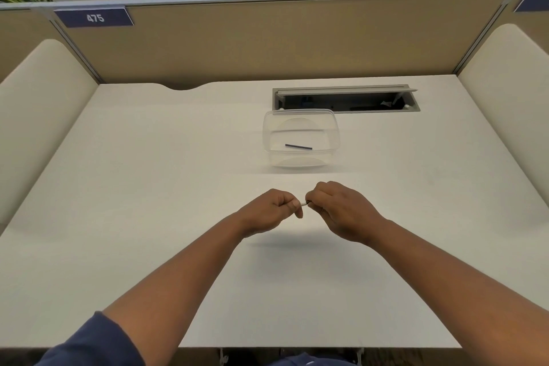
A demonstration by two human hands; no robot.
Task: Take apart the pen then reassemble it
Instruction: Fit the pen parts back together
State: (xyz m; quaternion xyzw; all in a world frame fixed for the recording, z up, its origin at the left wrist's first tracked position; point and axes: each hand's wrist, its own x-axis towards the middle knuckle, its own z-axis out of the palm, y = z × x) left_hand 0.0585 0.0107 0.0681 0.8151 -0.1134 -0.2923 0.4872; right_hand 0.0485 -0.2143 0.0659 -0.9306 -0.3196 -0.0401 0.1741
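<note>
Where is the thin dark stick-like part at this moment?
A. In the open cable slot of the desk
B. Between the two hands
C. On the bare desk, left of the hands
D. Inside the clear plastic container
D: the thin dark part lies on the bottom of the clear plastic container, beyond the left hand and right hand, which together hold a small pale piece.

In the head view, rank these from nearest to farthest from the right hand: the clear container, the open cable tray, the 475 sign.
From the right hand, gripping the pen with the left hand:
1. Clear container, just beyond the hand at mid-desk, with a dark pen part inside.
2. Open cable tray, behind the container at the desk's far edge.
3. 475 sign, far left, atop the partition.
</note>
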